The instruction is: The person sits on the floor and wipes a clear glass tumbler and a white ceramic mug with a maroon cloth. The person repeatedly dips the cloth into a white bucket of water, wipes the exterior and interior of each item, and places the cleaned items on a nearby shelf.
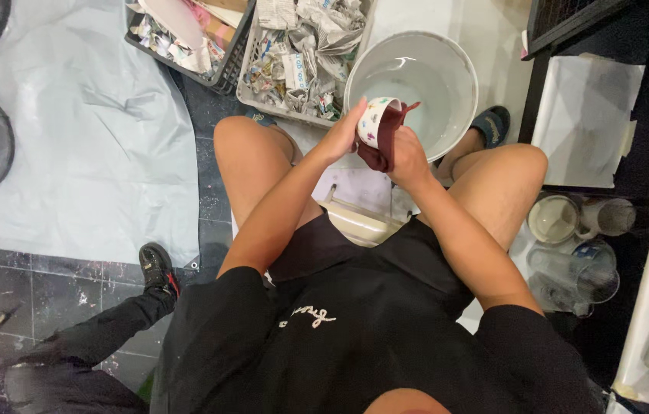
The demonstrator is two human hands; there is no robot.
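Note:
I sit on a low white stool (351, 218) and look down past my knees. My left hand (342, 136) grips a white cup with small coloured prints (373, 120), held on its side. My right hand (409, 159) presses a dark red cloth (383, 146) against the cup's rim and inside. Both hands meet above the near edge of a grey bucket (447, 65) that holds water. My feet in dark sandals (491, 125) rest beside the bucket.
A grey crate of crumpled newspaper (294, 57) stands left of the bucket, a black crate (186, 38) beyond it. Several glasses and cups (574, 245) stand at right by paper-covered shelves. A grey sheet (71, 153) with wheels covers the floor at left. Another person's black shoe (157, 268) is near.

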